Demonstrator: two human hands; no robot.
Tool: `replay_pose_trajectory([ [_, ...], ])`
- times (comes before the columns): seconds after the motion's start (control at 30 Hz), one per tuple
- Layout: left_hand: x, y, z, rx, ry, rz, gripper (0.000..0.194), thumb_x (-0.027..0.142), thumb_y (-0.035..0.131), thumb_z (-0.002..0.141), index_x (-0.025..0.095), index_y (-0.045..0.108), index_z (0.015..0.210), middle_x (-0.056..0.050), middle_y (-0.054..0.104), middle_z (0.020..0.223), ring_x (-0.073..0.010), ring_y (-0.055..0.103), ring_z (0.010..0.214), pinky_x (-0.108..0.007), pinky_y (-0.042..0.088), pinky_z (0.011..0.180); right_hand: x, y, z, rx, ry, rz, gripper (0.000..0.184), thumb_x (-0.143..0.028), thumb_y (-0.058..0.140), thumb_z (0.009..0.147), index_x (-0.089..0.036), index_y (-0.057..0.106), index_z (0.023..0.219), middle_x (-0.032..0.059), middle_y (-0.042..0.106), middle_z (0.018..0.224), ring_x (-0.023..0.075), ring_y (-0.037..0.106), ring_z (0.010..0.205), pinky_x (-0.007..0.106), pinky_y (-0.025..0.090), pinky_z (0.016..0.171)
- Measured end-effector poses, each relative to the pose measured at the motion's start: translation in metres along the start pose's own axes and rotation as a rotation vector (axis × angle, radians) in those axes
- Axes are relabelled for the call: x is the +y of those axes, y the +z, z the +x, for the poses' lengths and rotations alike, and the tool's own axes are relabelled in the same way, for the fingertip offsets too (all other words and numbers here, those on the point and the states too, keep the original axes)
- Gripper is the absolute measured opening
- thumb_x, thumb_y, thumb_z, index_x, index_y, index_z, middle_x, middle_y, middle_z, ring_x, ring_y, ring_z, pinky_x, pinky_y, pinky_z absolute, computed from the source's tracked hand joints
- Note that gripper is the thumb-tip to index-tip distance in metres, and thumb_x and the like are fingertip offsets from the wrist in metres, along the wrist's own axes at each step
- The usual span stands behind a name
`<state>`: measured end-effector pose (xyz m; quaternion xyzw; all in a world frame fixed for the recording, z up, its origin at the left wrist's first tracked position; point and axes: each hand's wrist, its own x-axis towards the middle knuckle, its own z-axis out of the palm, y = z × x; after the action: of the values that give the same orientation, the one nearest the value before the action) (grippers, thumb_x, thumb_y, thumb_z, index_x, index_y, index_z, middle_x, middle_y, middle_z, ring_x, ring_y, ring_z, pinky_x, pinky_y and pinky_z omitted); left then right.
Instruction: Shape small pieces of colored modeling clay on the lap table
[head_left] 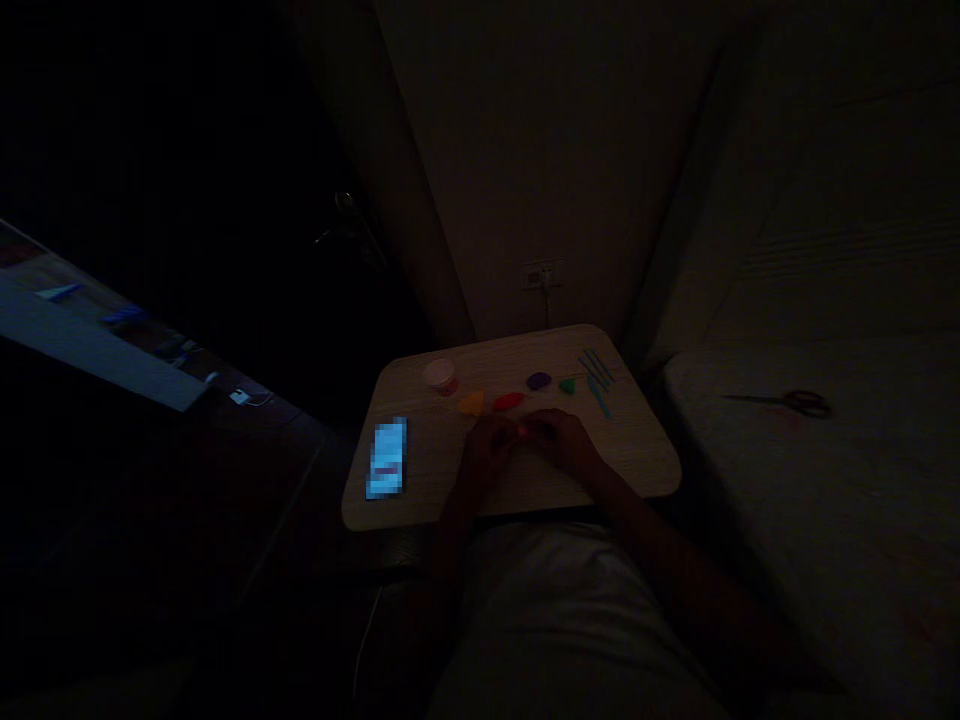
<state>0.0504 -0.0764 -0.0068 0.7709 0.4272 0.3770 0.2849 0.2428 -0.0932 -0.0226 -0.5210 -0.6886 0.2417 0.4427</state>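
The room is very dark. My left hand and my right hand meet over a small wooden lap table, fingers curled together round a small reddish lump between them. Just beyond my hands lie pieces of modelling clay: a yellow piece, a red piece, a purple piece and a green piece. Several thin teal tools lie at the table's far right.
A lit phone lies at the table's left side, and a small white pot stands behind it. Scissors rest on the bed at the right. A wall socket is behind the table.
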Motion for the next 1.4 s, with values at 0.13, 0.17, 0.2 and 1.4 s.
replay_pose_trajectory([
  [0.13, -0.0008, -0.0009, -0.0007, 0.005, -0.001, 0.001, 0.020, 0.037, 0.071, 0.090, 0.021, 0.072, 0.102, -0.008, 0.073, 0.104, -0.0224, 0.067, 0.099, -0.038, 0.054, 0.092, 0.0018, 0.0010, -0.0011, 0.011, -0.002, -0.045, 0.015, -0.030, 0.072, 0.086, -0.021, 0.077, 0.097, 0.0092, 0.078, 0.097, 0.0251, 0.070, 0.089, 0.038, 0.054, 0.083],
  [0.17, -0.0004, -0.0011, -0.0008, 0.003, -0.012, 0.005, 0.020, 0.038, 0.071, 0.090, 0.021, 0.072, 0.102, -0.008, 0.073, 0.105, -0.0225, 0.067, 0.099, -0.038, 0.054, 0.092, 0.0022, 0.0012, -0.0013, 0.011, -0.005, -0.050, 0.015, -0.030, 0.073, 0.085, -0.021, 0.077, 0.097, 0.0095, 0.078, 0.097, 0.0253, 0.070, 0.090, 0.038, 0.054, 0.083],
  [0.2, -0.0001, -0.0012, -0.0010, 0.000, -0.021, 0.012, 0.021, 0.038, 0.071, 0.090, 0.021, 0.073, 0.102, -0.007, 0.073, 0.104, -0.0225, 0.068, 0.098, -0.038, 0.054, 0.091, 0.0024, 0.0013, -0.0014, 0.009, -0.007, -0.053, 0.015, -0.030, 0.073, 0.085, -0.021, 0.077, 0.097, 0.0098, 0.078, 0.097, 0.0255, 0.070, 0.090, 0.038, 0.053, 0.083],
  [1.4, 0.0009, -0.0023, 0.0002, -0.033, -0.046, 0.102, 0.014, 0.032, 0.073, 0.088, 0.019, 0.073, 0.093, -0.006, 0.073, 0.095, -0.0218, 0.066, 0.091, -0.036, 0.052, 0.086, 0.0039, 0.0014, -0.0015, -0.066, -0.030, -0.063, 0.011, -0.026, 0.071, 0.087, -0.020, 0.076, 0.096, 0.0088, 0.077, 0.098, 0.0234, 0.070, 0.091, 0.034, 0.052, 0.085],
])
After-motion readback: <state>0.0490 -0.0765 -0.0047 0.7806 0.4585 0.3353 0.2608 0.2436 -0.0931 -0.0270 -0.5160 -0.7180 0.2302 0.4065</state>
